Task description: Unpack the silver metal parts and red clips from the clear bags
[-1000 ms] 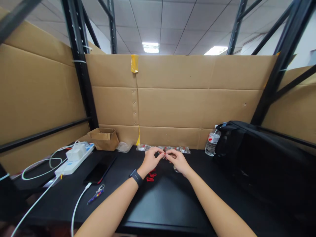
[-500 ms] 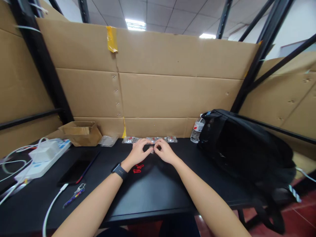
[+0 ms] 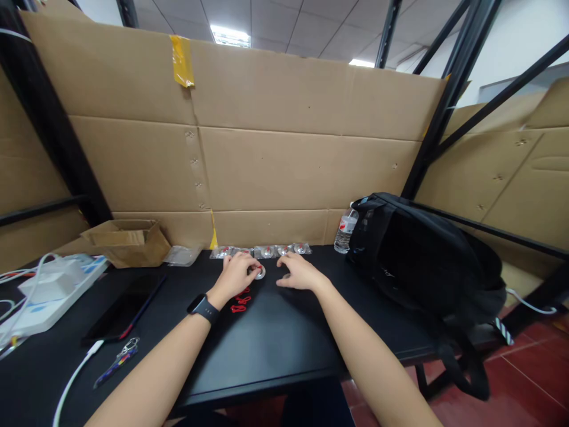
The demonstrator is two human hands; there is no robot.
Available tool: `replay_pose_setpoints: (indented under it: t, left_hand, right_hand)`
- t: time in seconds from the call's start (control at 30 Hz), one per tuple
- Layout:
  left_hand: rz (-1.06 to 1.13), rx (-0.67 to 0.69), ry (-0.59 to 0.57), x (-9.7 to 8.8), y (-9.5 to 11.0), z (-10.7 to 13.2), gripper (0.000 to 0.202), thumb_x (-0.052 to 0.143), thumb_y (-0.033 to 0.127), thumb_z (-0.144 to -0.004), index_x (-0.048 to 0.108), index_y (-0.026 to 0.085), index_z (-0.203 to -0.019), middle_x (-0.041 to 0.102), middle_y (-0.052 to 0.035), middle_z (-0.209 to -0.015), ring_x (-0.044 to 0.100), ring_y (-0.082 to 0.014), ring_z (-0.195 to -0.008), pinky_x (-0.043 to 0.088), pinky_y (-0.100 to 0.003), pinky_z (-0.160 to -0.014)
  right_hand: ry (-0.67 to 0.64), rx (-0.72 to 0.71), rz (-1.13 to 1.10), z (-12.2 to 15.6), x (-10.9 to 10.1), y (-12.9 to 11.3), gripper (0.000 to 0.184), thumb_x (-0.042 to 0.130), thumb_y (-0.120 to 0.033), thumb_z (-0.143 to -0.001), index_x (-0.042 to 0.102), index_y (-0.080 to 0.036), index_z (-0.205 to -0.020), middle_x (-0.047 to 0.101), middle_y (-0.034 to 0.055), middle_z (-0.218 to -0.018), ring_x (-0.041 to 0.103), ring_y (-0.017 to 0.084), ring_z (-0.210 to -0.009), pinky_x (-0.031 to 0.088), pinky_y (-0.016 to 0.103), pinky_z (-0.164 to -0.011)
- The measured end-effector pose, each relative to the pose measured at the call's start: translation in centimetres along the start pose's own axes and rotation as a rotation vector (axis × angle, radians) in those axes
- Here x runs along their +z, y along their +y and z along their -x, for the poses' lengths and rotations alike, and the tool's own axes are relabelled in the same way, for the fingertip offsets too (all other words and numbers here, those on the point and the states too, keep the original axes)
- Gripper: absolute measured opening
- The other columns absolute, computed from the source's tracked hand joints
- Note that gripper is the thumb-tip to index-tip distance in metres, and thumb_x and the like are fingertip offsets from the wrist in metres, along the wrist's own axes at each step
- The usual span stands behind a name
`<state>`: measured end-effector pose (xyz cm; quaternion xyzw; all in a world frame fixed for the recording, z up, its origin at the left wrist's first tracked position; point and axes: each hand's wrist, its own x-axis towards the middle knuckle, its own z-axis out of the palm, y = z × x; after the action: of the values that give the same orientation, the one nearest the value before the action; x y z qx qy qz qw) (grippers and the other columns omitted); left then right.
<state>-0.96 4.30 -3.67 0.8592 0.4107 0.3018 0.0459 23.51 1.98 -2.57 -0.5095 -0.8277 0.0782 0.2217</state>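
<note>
My left hand, with a black watch on its wrist, rests on the black table. Its fingertips are closed on a small round silver piece with a red bit. My right hand lies palm down a short way to the right, fingers stretched out flat, holding nothing that I can see. A row of small clear bags with silver and red parts runs along the cardboard wall just beyond both hands. Some small red loops lie on the table beside my left wrist.
A black backpack fills the table's right side, with a water bottle at its left. On the left are an open cardboard box, a dark phone, a white power strip with cables and a keychain. Cardboard walls enclose the table.
My hands were together, pinching something between them; now they are apart and lowered onto the table, the left with the silver piece. The view has turned to the right.
</note>
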Motion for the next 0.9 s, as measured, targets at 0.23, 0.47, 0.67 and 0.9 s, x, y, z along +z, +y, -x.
replay_pose_setpoints:
  t: [0.23,0.47,0.67,0.9]
  left_hand:
    - [-0.059,-0.026,-0.100,0.4,-1.4,0.1,0.020,0.056,0.033,-0.092,0.073,0.025,-0.087,0.076,-0.0064,-0.096,0.060,-0.0284,-0.104,0.031,-0.041,-0.094]
    - [-0.021,0.002,-0.137,0.8,-1.4,0.1,0.017,0.056,0.029,-0.091,0.073,0.028,-0.095,0.076,-0.0027,-0.096,0.062,-0.0259,-0.102,0.032,-0.037,-0.091]
    - [-0.048,-0.060,-0.191,-1.2,-2.9,-0.2,0.014,0.061,0.030,-0.085,0.073,0.026,-0.090,0.077,-0.0014,-0.084,0.067,-0.0236,-0.089,0.037,-0.032,-0.084]
    - [0.070,-0.048,-0.438,-2.6,-4.7,0.2,0.010,0.072,0.036,-0.075,0.076,0.028,-0.078,0.076,0.0019,-0.076,0.069,-0.0189,-0.076,0.037,-0.026,-0.073]
  right_hand:
    - [-0.224,0.105,0.000,0.3,-1.0,1.8,0.033,0.087,-0.023,-0.058,0.076,-0.021,-0.089,0.069,0.0020,-0.082,0.061,0.016,-0.070,0.042,0.024,-0.064]
    - [-0.182,0.102,0.003,0.3,-0.7,1.5,0.039,0.086,-0.023,-0.057,0.076,-0.024,-0.095,0.073,0.0022,-0.093,0.064,0.017,-0.075,0.043,0.024,-0.065]
    - [-0.145,0.049,-0.105,0.1,-1.0,1.9,0.037,0.085,-0.022,-0.061,0.074,-0.021,-0.096,0.072,0.0021,-0.093,0.063,0.015,-0.074,0.043,0.024,-0.065]
    - [-0.030,-0.076,-0.174,-0.3,-0.7,0.6,0.036,0.084,-0.017,-0.065,0.073,-0.019,-0.099,0.071,0.0022,-0.094,0.061,0.015,-0.077,0.044,0.025,-0.071]
